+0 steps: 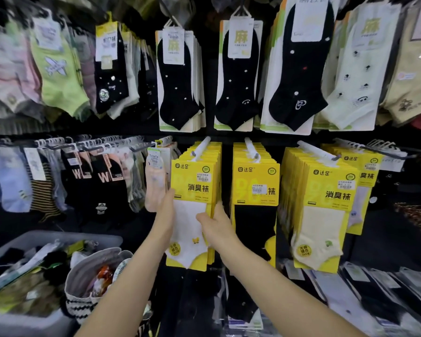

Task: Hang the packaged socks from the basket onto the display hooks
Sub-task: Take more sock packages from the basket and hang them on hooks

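Steadying flat yellow-carded sock pack [193, 190]: right hand [215, 226] fingers clamped, left hand [167, 212] fingers straight.

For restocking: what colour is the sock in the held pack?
White sock, yellow backing card; head view.

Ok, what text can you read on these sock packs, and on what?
"达足": top of the front yellow pack.
"消臭袜": middle of its card.
"麻": labels of the black socks above.
"W": dark socks, lower left.
"无骨缝合": round sticker, cream-sock pack.
Price stickers, small print: too blurred.
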A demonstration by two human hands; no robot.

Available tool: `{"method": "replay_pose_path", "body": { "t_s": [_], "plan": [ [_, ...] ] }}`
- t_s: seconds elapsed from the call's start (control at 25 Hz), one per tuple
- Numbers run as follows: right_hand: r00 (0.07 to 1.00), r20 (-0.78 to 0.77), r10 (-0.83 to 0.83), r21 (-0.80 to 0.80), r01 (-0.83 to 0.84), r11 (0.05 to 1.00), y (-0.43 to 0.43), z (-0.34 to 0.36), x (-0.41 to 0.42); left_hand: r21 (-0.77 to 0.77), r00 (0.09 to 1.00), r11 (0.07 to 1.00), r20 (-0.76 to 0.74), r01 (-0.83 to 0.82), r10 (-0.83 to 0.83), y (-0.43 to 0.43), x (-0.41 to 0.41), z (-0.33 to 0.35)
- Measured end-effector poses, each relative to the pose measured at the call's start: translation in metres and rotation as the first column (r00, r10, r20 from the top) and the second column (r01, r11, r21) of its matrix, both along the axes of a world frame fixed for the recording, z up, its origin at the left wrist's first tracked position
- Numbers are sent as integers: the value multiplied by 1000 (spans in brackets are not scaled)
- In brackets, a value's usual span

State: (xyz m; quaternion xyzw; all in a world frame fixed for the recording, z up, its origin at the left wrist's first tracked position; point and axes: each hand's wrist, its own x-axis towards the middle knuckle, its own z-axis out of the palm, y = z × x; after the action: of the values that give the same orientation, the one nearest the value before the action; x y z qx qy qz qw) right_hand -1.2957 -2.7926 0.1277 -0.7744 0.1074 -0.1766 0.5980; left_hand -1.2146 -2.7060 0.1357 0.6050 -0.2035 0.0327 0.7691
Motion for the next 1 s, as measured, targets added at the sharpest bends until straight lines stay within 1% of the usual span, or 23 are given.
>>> {"method": "replay_pose_path", "body": {
  "t_s": [0.12, 0.2, 0.32, 0.4, 0.6, 0.72, 0.84, 0.88, 0.92, 1.0],
  "plan": [
    [999, 0, -35, 3, 35, 999, 6, -6, 10, -5, 992, 994, -61, 110, -110, -2, 2, -14],
    [999, 20, -44, 14, 43, 999, 5, -9, 13, -8, 983, 989, -109, 147, -147, 0, 5, -18],
    [997, 10, -75, 32, 74, 997, 3, -17, 13, 2, 978, 992, -166, 125, -123, 4, 7, -26],
    [998, -7, -68, 23, 68, 997, 4, -22, 11, 38, 978, 994, -183, 104, -95, 5, 3, -36],
    [999, 5, -35, -2, 35, 999, 1, -26, 9, 89, 989, 993, -137, 72, -60, 11, -3, -37],
    [998, 44, 35, -79, -32, 996, 1, -31, -11, 113, 998, 993, -52, -24, 30, 18, -11, -36],
    [989, 110, 100, -129, -86, 988, -4, -41, -40, 105, 975, 974, 125, -199, 185, 21, -38, -38],
    [984, 161, 79, -116, -60, 991, -10, -42, -50, 91, 959, 967, 176, -239, 221, 18, -48, -36],
    [976, 217, 18, -102, 4, 995, -19, -41, -60, 83, 952, 969, 222, -232, 209, 11, -58, -33],
    [927, 341, -158, -81, 197, 977, -43, -38, -75, 129, 963, 987, 263, -93, 57, -12, -71, -30]
  ]
}}
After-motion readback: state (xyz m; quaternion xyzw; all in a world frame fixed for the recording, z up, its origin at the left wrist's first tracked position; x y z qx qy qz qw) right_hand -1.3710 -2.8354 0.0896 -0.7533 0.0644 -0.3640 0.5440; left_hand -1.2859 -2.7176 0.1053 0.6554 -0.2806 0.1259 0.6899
